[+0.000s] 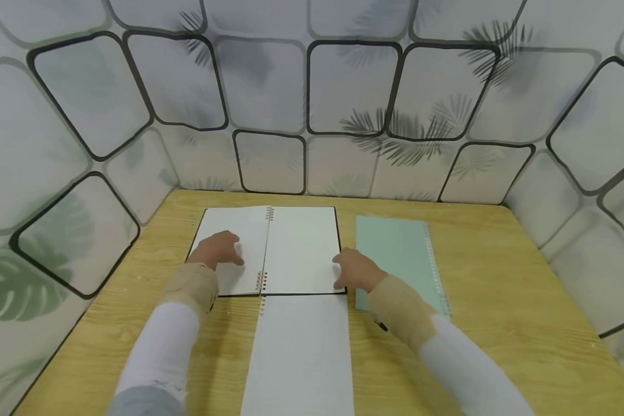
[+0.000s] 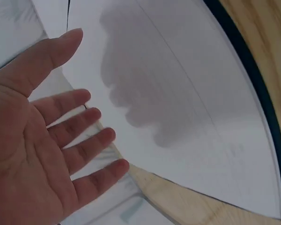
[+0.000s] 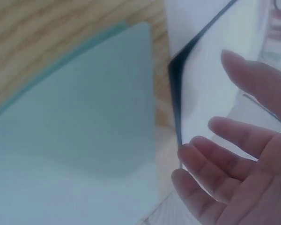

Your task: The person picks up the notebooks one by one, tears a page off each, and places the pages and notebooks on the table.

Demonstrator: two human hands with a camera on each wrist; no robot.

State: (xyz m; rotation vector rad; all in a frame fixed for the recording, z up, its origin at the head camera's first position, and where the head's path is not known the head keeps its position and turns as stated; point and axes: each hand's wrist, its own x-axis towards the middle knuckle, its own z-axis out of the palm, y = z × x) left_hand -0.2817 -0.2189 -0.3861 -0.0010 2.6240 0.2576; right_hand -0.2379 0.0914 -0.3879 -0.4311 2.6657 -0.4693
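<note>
A spiral notebook (image 1: pixel 303 248) lies spread at two blank white pages, its dark cover showing as a thin border. Over its left page is my left hand (image 1: pixel 218 249), whose fingers are spread with nothing between them; the left wrist view shows the palm (image 2: pixel 33 145) and a shadow on the white page (image 2: pixel 192 93). My right hand (image 1: pixel 361 270) is at the notebook's right edge, between it and a pale green notebook (image 1: pixel 395 248). In the right wrist view its loosely bent fingers (image 3: pixel 210 173) hold nothing, with the dark cover edge (image 3: pixel 176 93) beside them.
Below the spread notebook, a white sheet with binding holes (image 1: pixel 301 358) reaches toward the near side. The green notebook has its spiral on the right. Everything rests on a wooden table (image 1: pixel 499 300), backed by a patterned wall covering (image 1: pixel 270 86).
</note>
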